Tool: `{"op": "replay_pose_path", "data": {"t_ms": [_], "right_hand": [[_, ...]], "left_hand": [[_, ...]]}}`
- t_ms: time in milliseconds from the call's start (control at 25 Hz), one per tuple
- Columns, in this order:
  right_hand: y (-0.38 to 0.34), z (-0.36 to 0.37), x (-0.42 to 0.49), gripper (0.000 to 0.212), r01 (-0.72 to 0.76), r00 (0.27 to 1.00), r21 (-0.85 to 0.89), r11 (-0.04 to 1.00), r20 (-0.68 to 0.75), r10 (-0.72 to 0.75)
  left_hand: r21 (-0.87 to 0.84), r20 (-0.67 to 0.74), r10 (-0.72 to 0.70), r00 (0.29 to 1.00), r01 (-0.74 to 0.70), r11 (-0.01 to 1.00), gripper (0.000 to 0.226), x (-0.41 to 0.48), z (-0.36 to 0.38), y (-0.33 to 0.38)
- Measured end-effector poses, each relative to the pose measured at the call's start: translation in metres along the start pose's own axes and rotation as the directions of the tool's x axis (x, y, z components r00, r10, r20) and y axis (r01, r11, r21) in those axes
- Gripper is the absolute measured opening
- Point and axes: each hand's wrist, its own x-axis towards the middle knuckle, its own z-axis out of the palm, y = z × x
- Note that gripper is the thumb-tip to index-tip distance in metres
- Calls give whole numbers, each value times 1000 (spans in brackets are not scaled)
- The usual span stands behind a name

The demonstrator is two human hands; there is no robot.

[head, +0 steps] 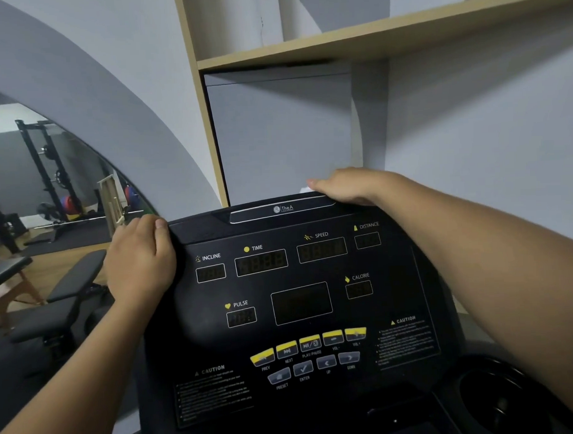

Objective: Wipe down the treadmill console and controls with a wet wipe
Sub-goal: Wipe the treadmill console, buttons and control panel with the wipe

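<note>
The black treadmill console (pixel 301 300) fills the lower middle of the view, with dark displays and a row of yellow and grey control buttons (pixel 311 354) low on its face. My left hand (pixel 140 264) grips the console's upper left corner, thumb on the front face. My right hand (pixel 345 185) lies over the top right edge, fingers curled behind it. A small white corner of the wet wipe (pixel 307 190) shows just under its fingertips, most of it hidden by the hand.
A wooden shelf unit (pixel 305 50) on the grey wall stands right behind the console. A round cup holder (pixel 499 401) sits at the lower right. At left, a mirror (pixel 50 179) shows gym racks and a black bench (pixel 70 295).
</note>
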Motion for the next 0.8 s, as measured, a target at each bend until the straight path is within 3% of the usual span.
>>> {"op": "replay_pose_path", "data": {"t_ms": [80, 160, 360, 440, 600, 680, 760, 800], "right_hand": [[-9, -5, -2, 70, -21, 992, 110, 994, 128, 7], [-28, -4, -6, 70, 6, 985, 146, 989, 171, -31], [-107, 14, -11, 77, 166, 976, 66, 984, 130, -174], [-143, 27, -12, 76, 255, 962, 8, 967, 95, -255], [-207, 52, -16, 64, 417, 908, -85, 905, -10, -419], [-226, 67, -24, 49, 492, 836, -270, 828, -118, -536], [-239, 82, -31, 35, 542, 724, -407, 735, -219, -655], [-244, 89, -33, 34, 569, 673, -424, 705, -253, -695]], "left_hand": [[9, -8, 0, 1000, 0, 1000, 26, -1, 1, 2], [-5, -15, 17, 1000, -17, 1000, 25, -3, 1, 4], [-28, -13, -1, 1000, 1, 1000, 24, -2, 2, 6], [-159, -41, -44, 998, 37, 987, 27, -3, 1, 2], [-519, -184, -162, 970, 44, 853, 43, -3, -1, -9], [-603, -186, -249, 951, 89, 793, 44, 1, -2, -11], [-677, -53, -352, 935, 225, 700, 43, 8, -3, -16], [-753, 88, -403, 911, 326, 571, 42, 9, -7, -21]]}}
